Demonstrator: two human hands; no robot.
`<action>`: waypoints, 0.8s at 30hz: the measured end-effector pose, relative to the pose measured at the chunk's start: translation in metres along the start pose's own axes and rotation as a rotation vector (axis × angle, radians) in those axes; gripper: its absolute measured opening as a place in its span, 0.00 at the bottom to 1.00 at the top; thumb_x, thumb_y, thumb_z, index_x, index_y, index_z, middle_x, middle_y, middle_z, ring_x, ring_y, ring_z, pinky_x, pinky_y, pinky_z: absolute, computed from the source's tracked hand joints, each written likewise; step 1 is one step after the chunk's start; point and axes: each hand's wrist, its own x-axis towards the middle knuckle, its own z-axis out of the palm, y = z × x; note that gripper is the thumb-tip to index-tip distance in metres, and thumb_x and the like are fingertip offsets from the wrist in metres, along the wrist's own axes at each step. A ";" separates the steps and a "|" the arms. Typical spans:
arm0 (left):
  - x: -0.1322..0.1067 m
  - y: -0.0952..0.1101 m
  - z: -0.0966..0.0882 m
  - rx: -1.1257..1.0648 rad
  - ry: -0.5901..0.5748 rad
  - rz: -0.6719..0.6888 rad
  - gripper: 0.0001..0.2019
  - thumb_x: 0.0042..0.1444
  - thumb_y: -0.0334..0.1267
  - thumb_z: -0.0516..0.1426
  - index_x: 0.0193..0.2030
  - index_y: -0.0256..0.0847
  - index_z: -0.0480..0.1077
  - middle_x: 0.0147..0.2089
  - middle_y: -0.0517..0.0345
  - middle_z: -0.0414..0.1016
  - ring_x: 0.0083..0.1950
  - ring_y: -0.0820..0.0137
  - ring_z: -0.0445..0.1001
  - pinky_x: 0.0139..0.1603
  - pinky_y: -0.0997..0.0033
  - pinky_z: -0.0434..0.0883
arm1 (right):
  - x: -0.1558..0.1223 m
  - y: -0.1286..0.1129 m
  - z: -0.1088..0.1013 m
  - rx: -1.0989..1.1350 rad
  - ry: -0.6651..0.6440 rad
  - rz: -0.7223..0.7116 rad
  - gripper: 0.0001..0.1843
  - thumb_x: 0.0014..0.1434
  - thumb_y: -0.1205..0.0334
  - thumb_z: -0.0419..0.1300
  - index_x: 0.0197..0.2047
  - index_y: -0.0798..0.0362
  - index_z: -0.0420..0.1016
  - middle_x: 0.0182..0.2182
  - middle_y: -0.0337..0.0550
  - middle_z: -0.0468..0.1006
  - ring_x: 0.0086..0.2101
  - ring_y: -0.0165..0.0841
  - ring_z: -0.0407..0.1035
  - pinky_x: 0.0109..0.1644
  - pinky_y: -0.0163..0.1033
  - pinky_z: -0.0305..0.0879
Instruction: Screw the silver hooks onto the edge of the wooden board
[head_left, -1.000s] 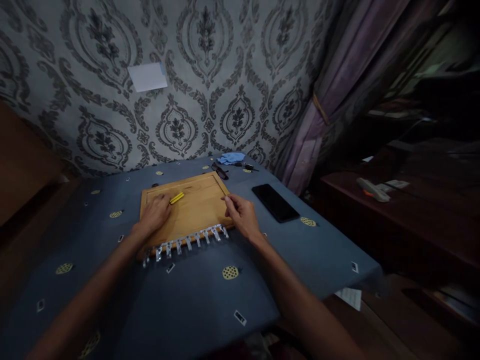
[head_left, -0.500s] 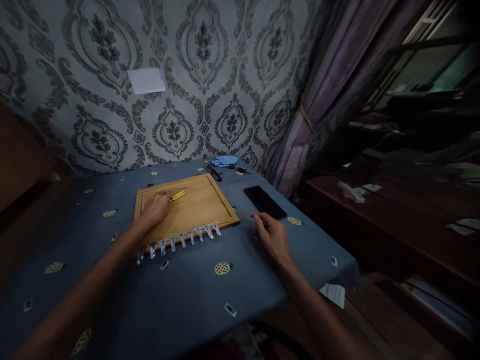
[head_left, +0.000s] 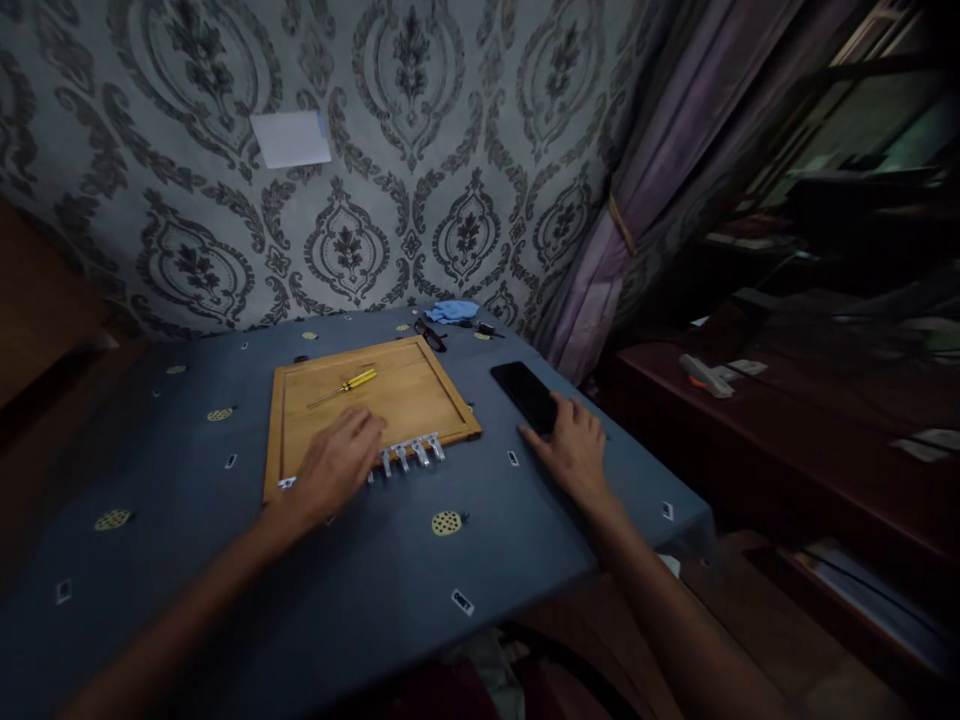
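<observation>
Row of small silver metal brackets (head_left: 409,453) along near edge of rectangular wooden tray (head_left: 409,400), blue-clothed tabletop (head_left: 390,570). Left hand (head_left: 337,465) covers row, grip loose, nothing grasped. Right hand (head_left: 574,445) flat, released, fingertips touching black phone (head_left: 525,392). Yellow-handled screwdriver (head_left: 346,385) lies on tray.

Blue tablecloth (head_left: 360,590) with yellow dotted rounds; tan wooden board (head_left: 409,400); yellow-handled screwdriver (head_left: 346,385); silver metal brackets (head_left: 409,455); black phone (head_left: 527,395); light-blue cloth (head_left: 452,311); grey damask wallpaper (head_left: 450,150); purple curtain (head_left: 637,200).

Bare blue tablecloth (head_left: 390,570) lies open; wooden board (head_left: 409,400) and phone (head_left: 525,392) crowd the far half.
</observation>
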 end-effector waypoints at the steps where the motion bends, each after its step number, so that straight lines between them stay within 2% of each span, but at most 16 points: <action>1: -0.004 0.010 0.002 -0.007 0.002 0.061 0.16 0.74 0.34 0.43 0.52 0.39 0.72 0.46 0.48 0.77 0.49 0.61 0.75 0.49 0.61 0.75 | 0.001 0.000 0.000 -0.030 -0.036 0.007 0.41 0.63 0.46 0.60 0.71 0.60 0.60 0.68 0.70 0.65 0.64 0.62 0.61 0.63 0.64 0.60; 5: -0.016 0.045 0.015 -0.032 -0.008 0.283 0.12 0.72 0.30 0.47 0.48 0.40 0.72 0.43 0.50 0.76 0.46 0.63 0.74 0.44 0.64 0.73 | 0.007 -0.004 -0.003 -0.116 -0.102 0.008 0.39 0.67 0.44 0.57 0.72 0.61 0.59 0.62 0.70 0.72 0.60 0.61 0.67 0.60 0.61 0.64; 9: -0.023 0.063 0.031 -0.070 -0.031 0.420 0.10 0.71 0.30 0.48 0.44 0.39 0.70 0.39 0.53 0.73 0.43 0.63 0.72 0.37 0.66 0.70 | 0.015 -0.008 -0.008 -0.235 -0.113 -0.002 0.36 0.69 0.47 0.55 0.71 0.63 0.60 0.56 0.71 0.77 0.55 0.59 0.70 0.54 0.57 0.66; 14: -0.027 0.068 0.040 -0.107 -0.059 0.419 0.06 0.70 0.30 0.50 0.43 0.40 0.68 0.38 0.54 0.72 0.41 0.65 0.71 0.32 0.68 0.65 | 0.028 -0.013 -0.019 -0.268 -0.174 -0.021 0.36 0.65 0.45 0.60 0.69 0.59 0.65 0.50 0.67 0.81 0.53 0.59 0.73 0.50 0.52 0.68; 18: -0.026 0.068 0.039 -0.127 -0.075 0.396 0.06 0.70 0.31 0.51 0.41 0.41 0.66 0.38 0.56 0.71 0.41 0.66 0.70 0.32 0.69 0.64 | 0.044 -0.018 -0.028 -0.254 -0.281 -0.051 0.40 0.62 0.44 0.62 0.71 0.56 0.63 0.47 0.62 0.83 0.51 0.57 0.77 0.46 0.50 0.69; 21: -0.026 0.067 0.037 -0.143 -0.074 0.397 0.04 0.69 0.31 0.52 0.41 0.41 0.64 0.38 0.57 0.71 0.40 0.67 0.70 0.33 0.69 0.65 | 0.059 -0.016 -0.030 -0.097 -0.303 0.011 0.41 0.58 0.43 0.65 0.69 0.54 0.66 0.40 0.54 0.83 0.45 0.55 0.78 0.45 0.52 0.71; 24: -0.029 0.067 0.036 -0.173 -0.058 0.378 0.04 0.66 0.30 0.56 0.40 0.41 0.64 0.37 0.58 0.72 0.39 0.68 0.70 0.33 0.67 0.65 | 0.071 -0.010 -0.029 0.403 -0.348 0.208 0.38 0.49 0.43 0.71 0.59 0.52 0.75 0.29 0.43 0.78 0.36 0.48 0.78 0.40 0.50 0.75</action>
